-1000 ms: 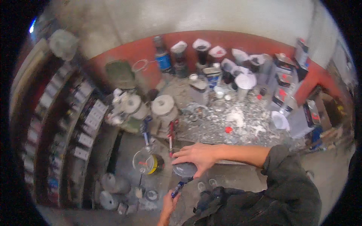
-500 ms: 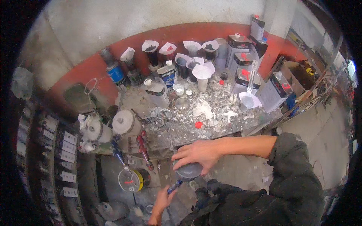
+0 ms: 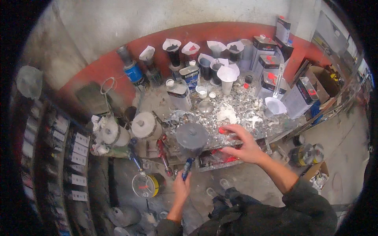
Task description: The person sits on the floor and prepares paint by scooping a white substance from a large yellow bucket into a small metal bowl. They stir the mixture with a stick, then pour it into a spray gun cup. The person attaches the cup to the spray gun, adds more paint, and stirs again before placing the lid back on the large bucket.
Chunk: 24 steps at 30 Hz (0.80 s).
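In my left hand, closed around its blue handle, is a spray gun. A grey cup with a domed lid sits upright on top of the gun, in front of the bench edge. My right hand is to the right of the cup, fingers curved and apart, holding nothing. A small red cap lies on the bench at its fingertips; whether they touch it I cannot tell. Two more spray guns, one red and one blue, hang at the bench front, each below a whitish cup.
Several cups with paper strainers line the back of the paint-crusted bench. Metal cans stand at right and a white can mid-bench. A yellow-black bucket is on the floor, shelves at left.
My right hand has come off the cup's top and moved to the right, opening. The left hand has raised the spray gun toward the bench. The view has shifted slightly.
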Each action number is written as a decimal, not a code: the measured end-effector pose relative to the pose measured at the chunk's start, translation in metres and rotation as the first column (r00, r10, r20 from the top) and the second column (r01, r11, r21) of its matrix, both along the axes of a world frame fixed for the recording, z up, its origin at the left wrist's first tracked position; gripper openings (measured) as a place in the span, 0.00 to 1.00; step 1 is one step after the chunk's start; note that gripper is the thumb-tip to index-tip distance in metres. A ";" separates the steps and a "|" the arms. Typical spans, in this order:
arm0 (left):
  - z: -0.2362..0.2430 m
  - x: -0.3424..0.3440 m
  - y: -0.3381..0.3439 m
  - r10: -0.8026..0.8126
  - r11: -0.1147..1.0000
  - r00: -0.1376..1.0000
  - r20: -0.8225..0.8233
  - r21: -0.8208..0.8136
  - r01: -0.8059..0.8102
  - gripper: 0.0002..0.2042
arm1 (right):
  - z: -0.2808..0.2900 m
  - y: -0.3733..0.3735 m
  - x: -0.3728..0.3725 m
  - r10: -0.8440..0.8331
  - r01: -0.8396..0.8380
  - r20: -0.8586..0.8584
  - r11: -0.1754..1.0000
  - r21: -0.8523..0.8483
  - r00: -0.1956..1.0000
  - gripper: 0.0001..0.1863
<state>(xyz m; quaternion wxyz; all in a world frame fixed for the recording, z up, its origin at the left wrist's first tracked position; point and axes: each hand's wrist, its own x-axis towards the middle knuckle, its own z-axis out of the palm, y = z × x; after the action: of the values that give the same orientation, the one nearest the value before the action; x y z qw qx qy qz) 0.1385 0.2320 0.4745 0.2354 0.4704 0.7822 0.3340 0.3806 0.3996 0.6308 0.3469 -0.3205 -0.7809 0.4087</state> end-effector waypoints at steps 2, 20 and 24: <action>-0.006 0.005 0.031 0.020 0.999 0.998 0.054 0.048 -0.022 0.15 | -0.011 -0.014 0.028 -0.147 0.141 -0.027 0.977 -0.162 0.989 0.27; -0.062 0.010 0.142 0.137 0.973 0.965 -0.223 0.212 -0.089 0.16 | -0.069 -0.097 0.141 -0.460 0.513 0.229 0.798 -0.318 0.858 0.12; -0.052 -0.007 0.126 0.062 0.955 0.893 -0.446 0.286 0.076 0.21 | -0.073 -0.095 0.145 -0.436 0.509 0.302 0.829 -0.233 0.848 0.12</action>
<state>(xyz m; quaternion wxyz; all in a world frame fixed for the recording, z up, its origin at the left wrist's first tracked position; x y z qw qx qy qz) 0.1314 0.3577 0.4226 -0.0240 0.5676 0.7546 0.3283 0.5260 0.3046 0.5581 0.2887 -0.6005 -0.6394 0.3837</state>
